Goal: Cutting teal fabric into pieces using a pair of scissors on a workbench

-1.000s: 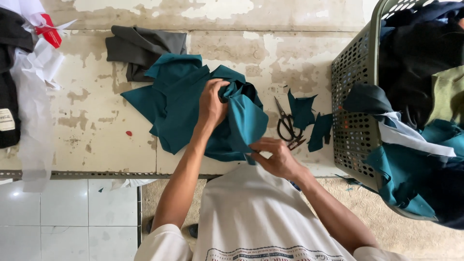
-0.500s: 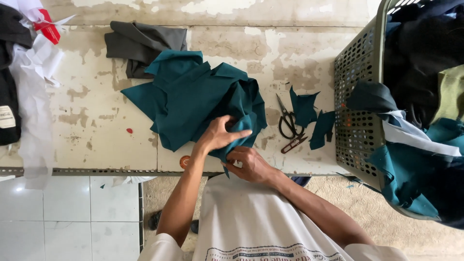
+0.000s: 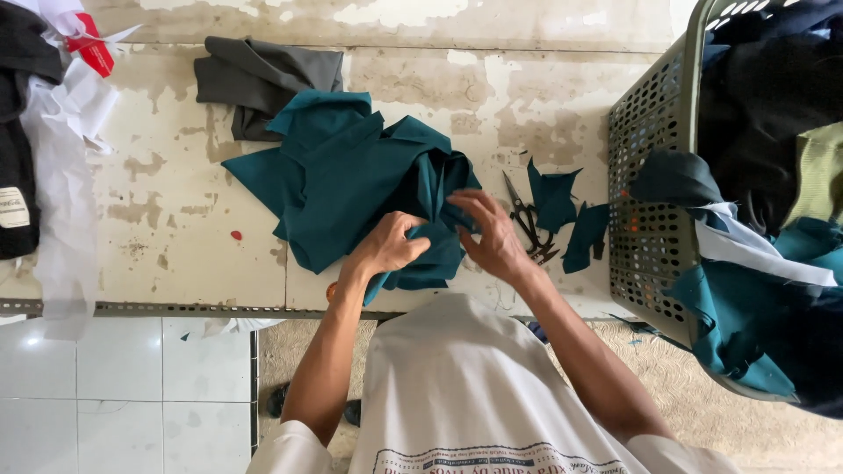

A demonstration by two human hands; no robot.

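A crumpled teal cloth [image 3: 351, 180] lies on the worn white table [image 3: 158, 228] in front of me. My left hand [image 3: 391, 246] grips its near edge, fingers curled into the fabric. My right hand [image 3: 487, 233] rests on the bunched right part of the same cloth, fingers spread and pinching a fold. Black scissors [image 3: 527, 219] lie on the table just right of my right hand, next to teal scraps [image 3: 566, 211].
A folded dark grey cloth [image 3: 263, 83] lies at the back of the table. A perforated grey basket [image 3: 654, 175] full of dark, teal and green clothes stands at the right. White paper and dark cloth [image 3: 53, 149] sit at the left edge.
Both hands have shifted up the teal cloth from the table's near edge. The right hand now sits on the bunched fold by the scissors, and the cloth is gathered differently.
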